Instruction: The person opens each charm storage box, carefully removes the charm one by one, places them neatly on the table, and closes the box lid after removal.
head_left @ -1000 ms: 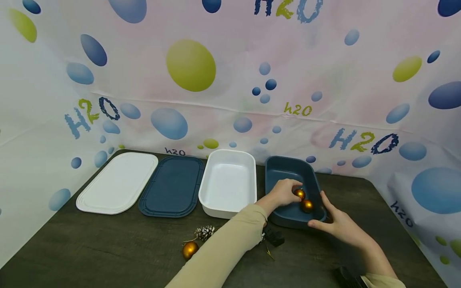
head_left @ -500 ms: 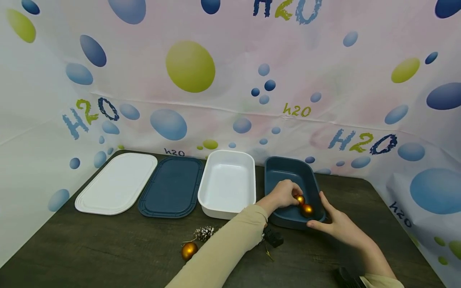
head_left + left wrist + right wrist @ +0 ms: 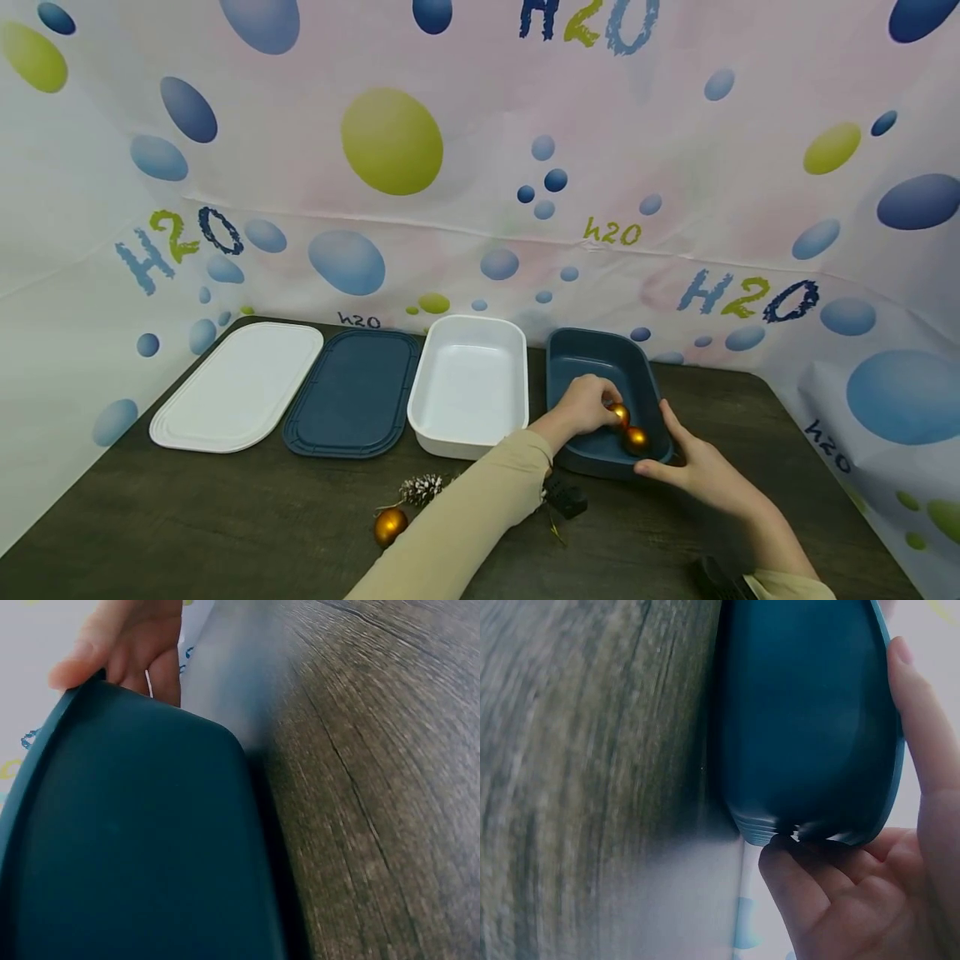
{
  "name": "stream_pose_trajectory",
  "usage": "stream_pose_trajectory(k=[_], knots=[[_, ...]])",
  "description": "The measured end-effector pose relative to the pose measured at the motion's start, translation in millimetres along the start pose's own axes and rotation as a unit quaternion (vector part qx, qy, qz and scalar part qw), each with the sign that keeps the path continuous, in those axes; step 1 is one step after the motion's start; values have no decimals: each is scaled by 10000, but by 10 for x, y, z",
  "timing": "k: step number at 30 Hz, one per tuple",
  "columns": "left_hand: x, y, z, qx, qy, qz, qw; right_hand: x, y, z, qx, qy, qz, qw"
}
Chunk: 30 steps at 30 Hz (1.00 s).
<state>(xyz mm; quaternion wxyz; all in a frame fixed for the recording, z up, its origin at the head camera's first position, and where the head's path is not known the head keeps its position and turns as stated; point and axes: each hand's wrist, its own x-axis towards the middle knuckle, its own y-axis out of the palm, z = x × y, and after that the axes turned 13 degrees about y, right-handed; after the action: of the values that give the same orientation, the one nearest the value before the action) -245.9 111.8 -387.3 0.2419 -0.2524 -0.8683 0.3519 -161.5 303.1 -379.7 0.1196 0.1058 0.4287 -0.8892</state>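
In the head view, a dark blue container [image 3: 588,350] holds two gold Christmas baubles near its right side. My left hand [image 3: 583,407] reaches over the left rim and pinches the farther gold bauble [image 3: 618,415]; its fingers partly cover it. Just nearer lies the other gold bauble [image 3: 636,440]. My right hand [image 3: 705,468] grips the container's near right corner, thumb at the near side and fingers along the right wall. Both wrist views show the outer wall of the container [image 3: 150,817], with the baubles hidden. The right wrist view shows the right hand's fingers [image 3: 799,889] curled against its end.
Left of the container stand a white container [image 3: 472,392], a dark blue lid [image 3: 354,393] and a white lid [image 3: 238,385]. Nearer on the table [image 3: 225,517] lie a gold bauble [image 3: 390,527] and a frosted pine cone [image 3: 422,489]. The left sleeve hides part of this area.
The pinched bauble has moved slightly nearer within the container, close to the other one, with the left hand. My right hand stays at the corner. The head view has shifted slightly.
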Motion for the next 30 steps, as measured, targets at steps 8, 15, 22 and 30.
stream_pose_trajectory(k=[8, 15, 22, 30], knots=[[-58, -49, 14, -317, 460, -460, 9974, 44, 47, -9, -22, 0, -1, 10000], [-103, -151, -112, -256, 848, -504, 9948, 23, 30, 5, 29, 101, 81, 9999], [-263, -469, -288, -717, 1088, -222, 9912, 10, -9, -22, -23, -8, 16, 10000], [-649, -893, -366, -1094, 1335, 205, 9848, 23, -3, -45, -142, -109, -41, 9998]])
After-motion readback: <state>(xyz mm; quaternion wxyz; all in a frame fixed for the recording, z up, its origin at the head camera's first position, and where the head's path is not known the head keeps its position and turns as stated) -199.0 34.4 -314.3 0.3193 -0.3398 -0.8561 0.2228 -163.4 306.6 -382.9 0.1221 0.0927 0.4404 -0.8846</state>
